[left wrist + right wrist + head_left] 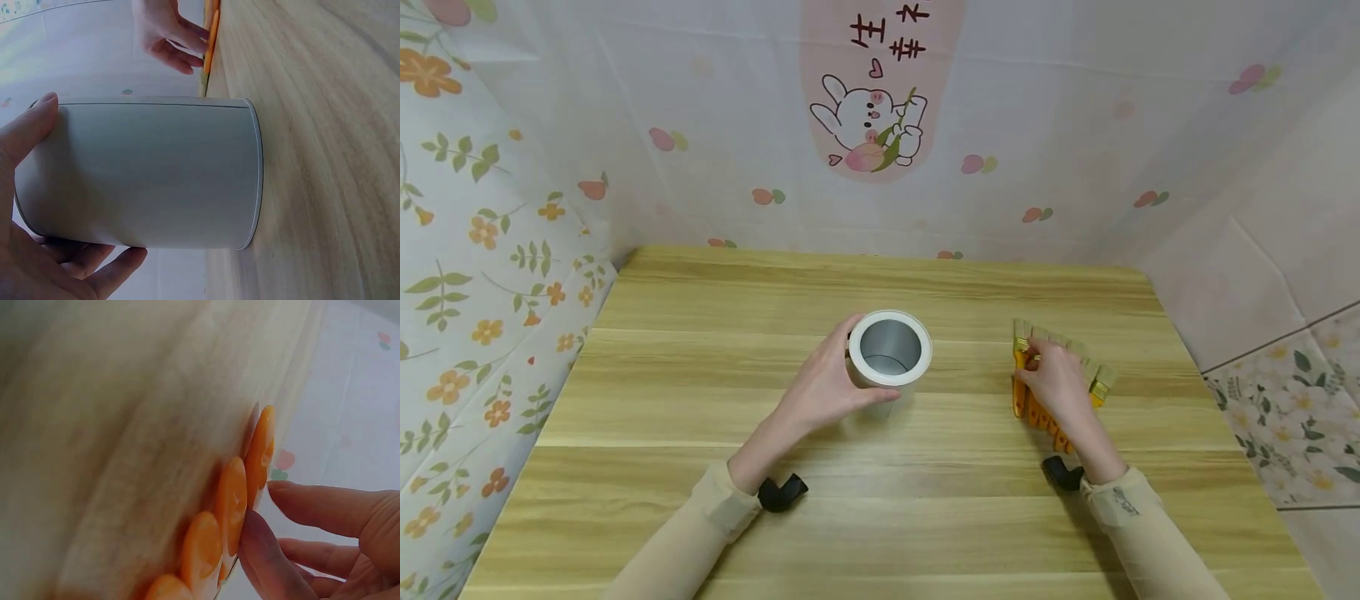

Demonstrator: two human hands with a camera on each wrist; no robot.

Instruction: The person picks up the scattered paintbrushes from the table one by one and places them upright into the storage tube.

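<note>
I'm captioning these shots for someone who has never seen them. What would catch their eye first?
Probably the white cylindrical container standing upright and open-topped at the middle of the wooden table, with the left hand curled round its side. To its right, the right hand rests on a row of orange-handled brushes lying flat on the table.

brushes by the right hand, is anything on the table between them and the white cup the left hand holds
Nothing visible: only bare table lies between the orange-handled brushes under the right hand and the white cup. The left hand grips the cup's far side, away from the brushes.
</note>
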